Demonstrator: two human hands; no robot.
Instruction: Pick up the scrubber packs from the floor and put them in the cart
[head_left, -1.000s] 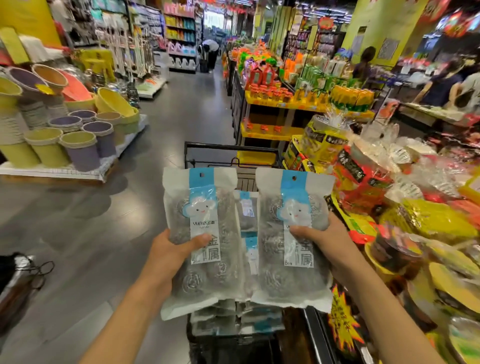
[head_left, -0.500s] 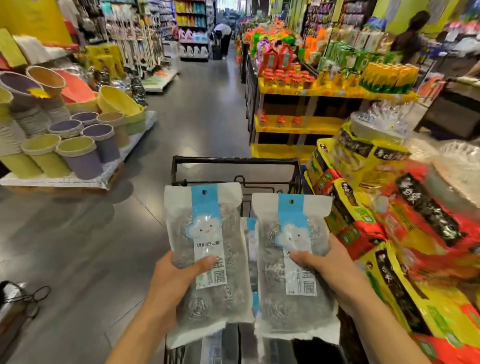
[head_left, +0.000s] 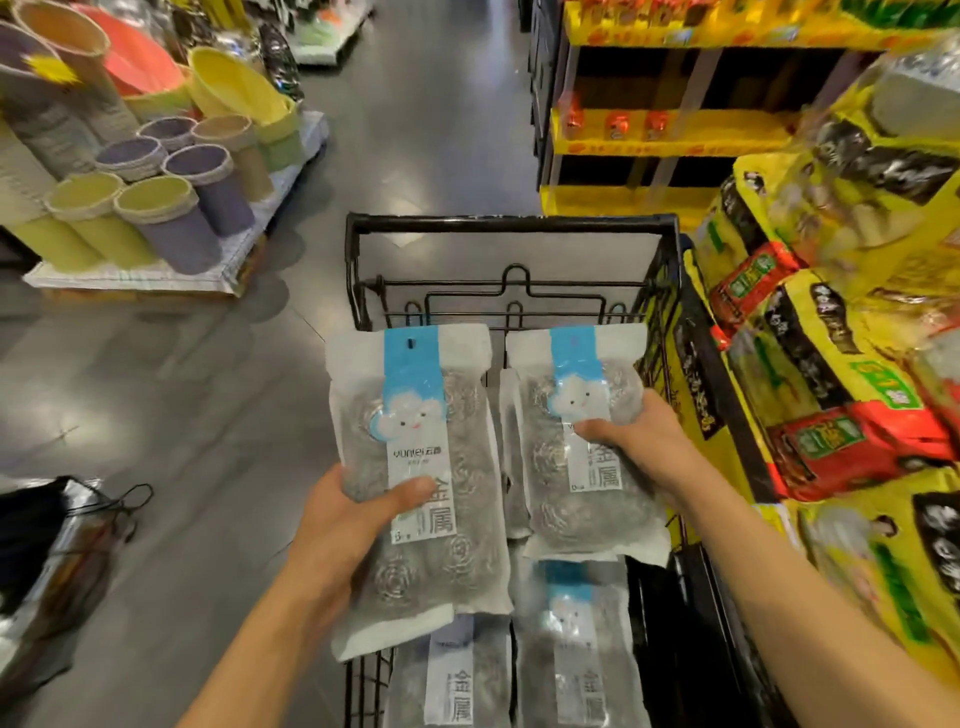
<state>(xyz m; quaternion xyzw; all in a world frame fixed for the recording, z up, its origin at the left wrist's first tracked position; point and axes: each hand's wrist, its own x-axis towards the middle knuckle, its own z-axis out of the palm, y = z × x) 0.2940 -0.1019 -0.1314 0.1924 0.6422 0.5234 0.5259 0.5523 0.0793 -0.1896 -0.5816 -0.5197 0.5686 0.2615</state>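
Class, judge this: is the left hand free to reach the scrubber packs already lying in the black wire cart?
Probably not yet: the left hand grips a clear steel-wool scrubber pack above the black wire cart.

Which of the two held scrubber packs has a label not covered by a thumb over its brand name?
The left hand's clear steel-scrubber pack; its thumb sits lower.

scrubber packs (head_left: 571, 670) in black wire cart (head_left: 511, 224)
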